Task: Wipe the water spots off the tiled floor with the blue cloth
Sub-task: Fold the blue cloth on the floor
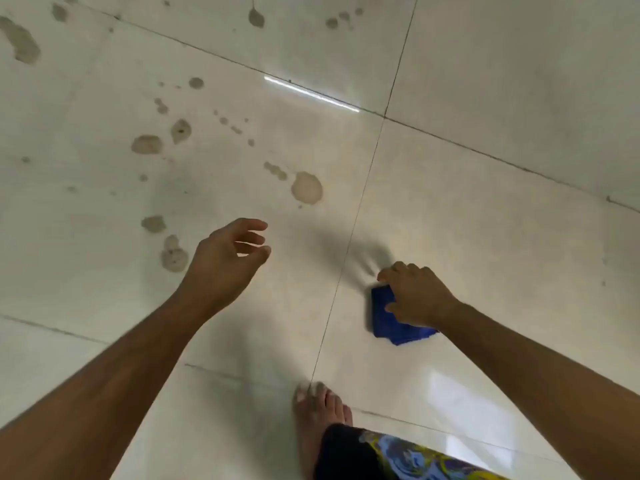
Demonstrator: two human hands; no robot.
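Note:
A folded blue cloth [391, 322] lies on the pale tiled floor [485, 220] right of a grout line. My right hand [417, 296] sits on top of it, fingers curled over its far edge and thumb on its upper face. My left hand [230, 252] hovers above the floor to the left, fingers loosely curled, holding nothing. Several brownish water spots mark the tile ahead of the left hand, the largest being a round spot [307, 187], with others at the left [174, 255] and farther off [147, 144].
My bare foot [320, 415] stands on the floor at the bottom centre, beside patterned clothing [398, 457]. More water spots lie at the far left [20, 41] and top [256, 18]. Dark grout lines cross the tiles.

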